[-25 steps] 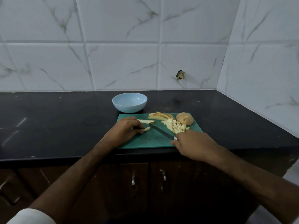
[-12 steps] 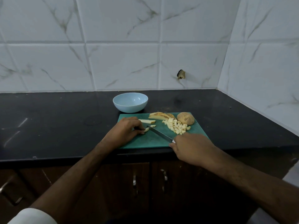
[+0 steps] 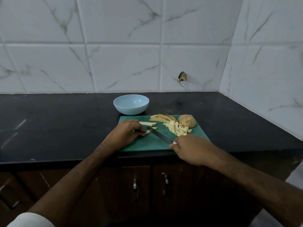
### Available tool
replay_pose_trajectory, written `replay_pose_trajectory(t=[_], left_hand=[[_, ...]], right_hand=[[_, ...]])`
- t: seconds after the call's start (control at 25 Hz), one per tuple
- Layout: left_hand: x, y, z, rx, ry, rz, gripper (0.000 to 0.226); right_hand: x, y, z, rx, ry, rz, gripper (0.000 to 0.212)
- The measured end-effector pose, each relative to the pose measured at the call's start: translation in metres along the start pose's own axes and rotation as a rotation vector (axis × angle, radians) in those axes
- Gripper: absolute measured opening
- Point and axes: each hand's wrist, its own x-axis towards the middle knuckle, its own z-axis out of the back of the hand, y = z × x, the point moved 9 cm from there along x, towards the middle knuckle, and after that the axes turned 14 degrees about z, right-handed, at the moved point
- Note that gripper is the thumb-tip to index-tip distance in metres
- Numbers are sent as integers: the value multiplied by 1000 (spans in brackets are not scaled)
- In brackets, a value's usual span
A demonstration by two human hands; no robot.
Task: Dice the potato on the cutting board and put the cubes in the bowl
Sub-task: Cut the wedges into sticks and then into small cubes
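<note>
A green cutting board (image 3: 152,144) lies at the counter's front edge. My left hand (image 3: 124,135) pinches a pale potato strip (image 3: 148,132) on the board's left part. My right hand (image 3: 191,149) grips a knife (image 3: 159,135) by its handle; the blade runs up-left, its tip beside the strip. Another strip (image 3: 148,123) lies just behind. A pile of potato cubes (image 3: 177,129) sits right of centre. Potato slices (image 3: 161,118) and an uncut potato piece with skin (image 3: 187,121) rest at the board's back. The light blue bowl (image 3: 131,104) stands empty behind the board.
The black countertop (image 3: 57,125) stretches left and right of the board. White marble tile walls (image 3: 114,63) close the back and right side. Dark wooden cabinet doors with metal handles (image 3: 134,184) hang below the counter edge.
The knife blade has shifted a little left toward the strip under my left fingers. My left hand stays on the strip; the cube pile and bowl are unchanged.
</note>
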Motion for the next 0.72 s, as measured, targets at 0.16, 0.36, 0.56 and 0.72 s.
replay_pose_trajectory(t=[0.16, 0.36, 0.56, 0.72], left_hand=[[0, 1, 0, 1, -1, 6, 6], [0, 1, 0, 11, -17, 2, 6], [0, 2, 2, 18, -34, -1, 7], [1, 2, 2, 15, -44, -7, 8]], right_hand=[[-2, 9, -3, -67, -8, 35, 36], [-3, 17, 7, -280, -58, 83, 34], [-3, 8, 5, -30, -33, 32, 39], [-7, 17, -10, -20, 10, 47, 35]])
